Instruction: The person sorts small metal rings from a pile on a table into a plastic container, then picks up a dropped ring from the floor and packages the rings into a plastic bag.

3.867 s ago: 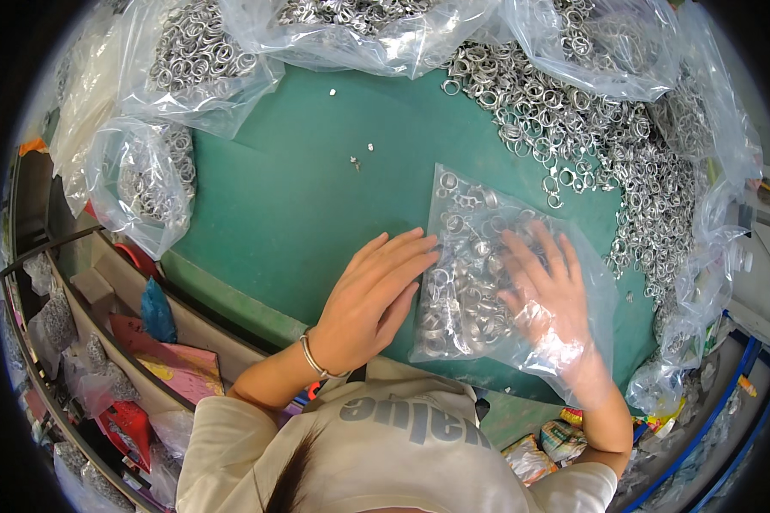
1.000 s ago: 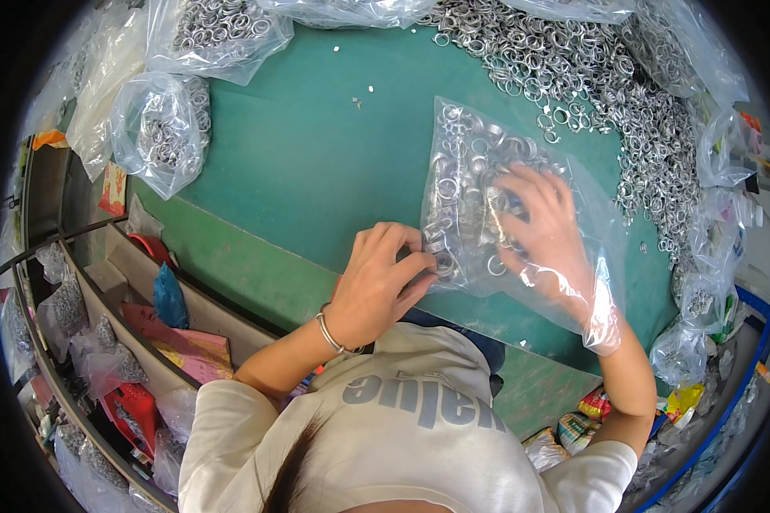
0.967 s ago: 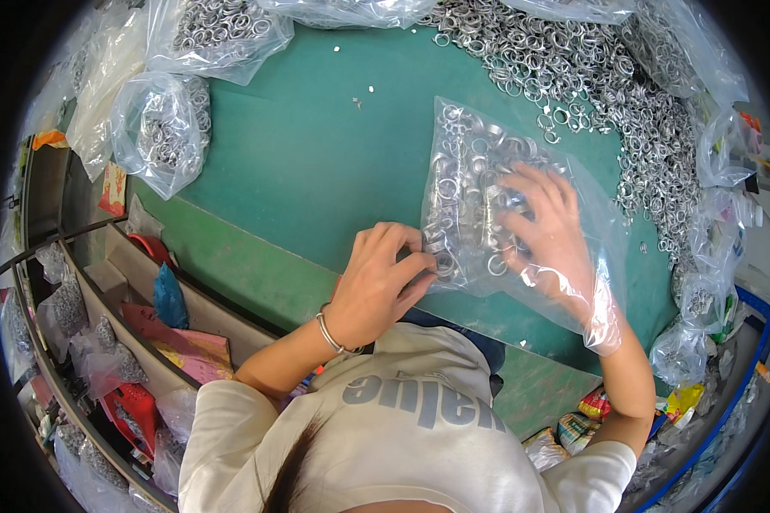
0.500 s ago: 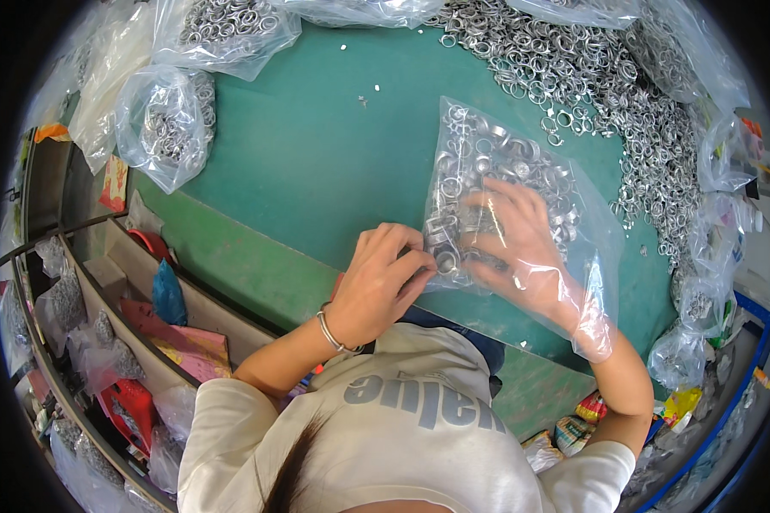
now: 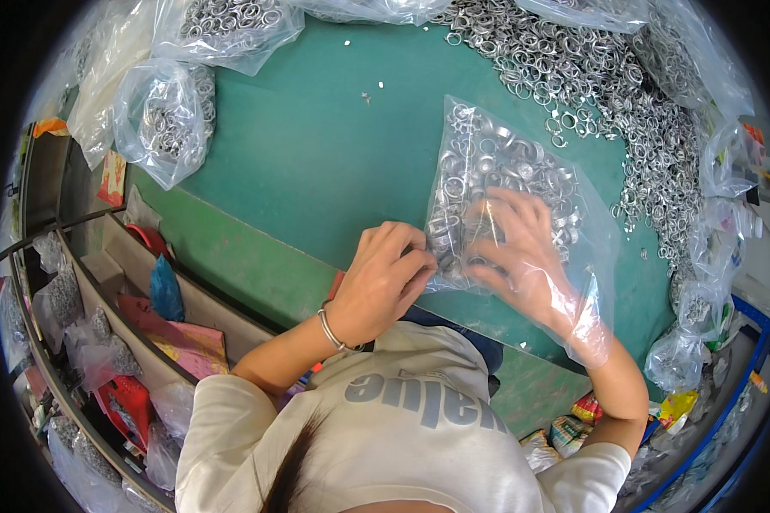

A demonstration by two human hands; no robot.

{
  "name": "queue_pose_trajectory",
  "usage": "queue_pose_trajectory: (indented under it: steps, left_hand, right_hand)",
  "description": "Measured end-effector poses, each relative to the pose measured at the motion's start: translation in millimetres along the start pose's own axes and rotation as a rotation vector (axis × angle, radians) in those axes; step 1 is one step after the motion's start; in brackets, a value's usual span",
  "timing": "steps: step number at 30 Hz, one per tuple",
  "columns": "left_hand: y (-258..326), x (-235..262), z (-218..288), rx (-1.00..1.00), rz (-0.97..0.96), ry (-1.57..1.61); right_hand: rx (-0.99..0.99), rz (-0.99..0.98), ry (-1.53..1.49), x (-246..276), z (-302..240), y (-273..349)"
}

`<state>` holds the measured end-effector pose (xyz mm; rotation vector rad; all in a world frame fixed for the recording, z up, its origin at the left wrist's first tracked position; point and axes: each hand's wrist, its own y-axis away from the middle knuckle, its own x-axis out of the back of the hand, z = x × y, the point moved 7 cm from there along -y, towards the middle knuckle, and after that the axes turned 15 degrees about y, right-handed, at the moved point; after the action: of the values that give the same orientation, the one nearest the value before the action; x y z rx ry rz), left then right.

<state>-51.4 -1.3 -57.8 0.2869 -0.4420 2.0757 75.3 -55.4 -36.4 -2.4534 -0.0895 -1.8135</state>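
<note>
A clear plastic bag (image 5: 592, 224) full of silver-coloured metal rings (image 5: 535, 171) lies on the green tabletop in front of me. My right hand (image 5: 522, 248) is inside this bag up to the wrist, its fingers bent and spread over the rings. Plastic lies over that hand and wrist. At the bag's near left corner, my left hand (image 5: 389, 272) pinches the bag's edge between thumb and fingers. A metal bangle (image 5: 327, 329) circles my left wrist.
A large heap of loose rings (image 5: 603, 90) covers the far right of the green table (image 5: 316, 154). Bags of rings (image 5: 167, 128) stand at the far left. Left of me, an open drawer (image 5: 175, 338) holds packets and a blue bag (image 5: 166, 289). Small white bits dot the tabletop.
My right hand has shifted slightly toward me and to the right inside the bag, and the rings near its fingers have moved. My left hand keeps its place at the bag's corner.
</note>
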Motion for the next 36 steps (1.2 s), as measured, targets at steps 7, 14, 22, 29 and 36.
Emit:
queue_pose_trajectory:
  steps: [7,14,22,29,36]
  left_hand:
    - [-0.1,0.7,-1.7,0.006,0.001,0.008]
    - [0.6,0.7,-3.2,0.004,0.015,0.020]
    - [-0.6,0.1,-3.4,0.009,0.003,0.014]
    - [-0.2,2.4,-4.0,0.021,0.000,0.021]
    - [-0.7,1.8,-5.2,0.024,0.010,0.034]
  right_hand:
    - [-0.138,0.105,0.001,13.5,12.9,4.2]
    - [-0.253,0.085,0.114,22.7,23.2,11.9]
    - [-0.120,0.075,0.029,9.6,5.1,7.5]
    - [-0.264,0.137,-0.072,17.0,24.1,13.5]
    - [-0.848,0.097,-0.690,3.7,56.8,57.8]
